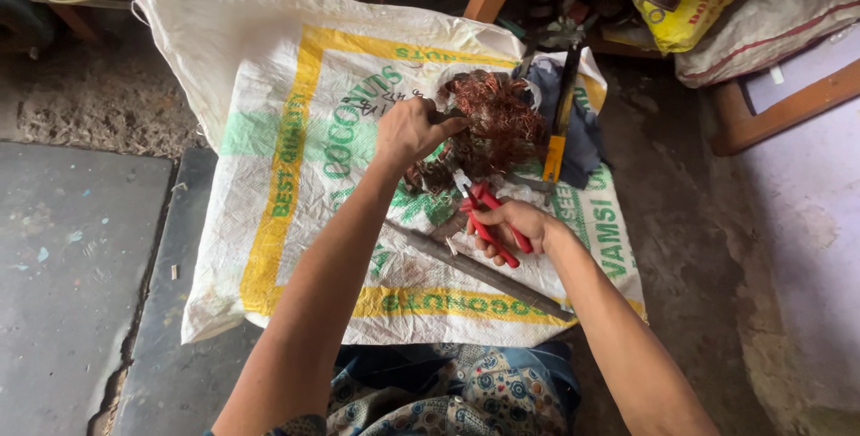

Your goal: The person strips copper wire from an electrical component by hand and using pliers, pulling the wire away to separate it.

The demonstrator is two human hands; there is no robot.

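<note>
Your left hand [410, 131] has its fingers clamped on the tangle of copper wire [491, 127], which lies on the white woven sack [269, 86] spread over the floor. Just below the wire, your right hand [515, 225] grips red-handled pliers [486, 216], fingers wrapped round the handles, nose pointing at the wire. A long metal bar [475, 267] lies on the sack under that hand.

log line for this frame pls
left hand: grips copper wire bundle | right hand: holds red-handled pliers | surface: woven sack
</note>
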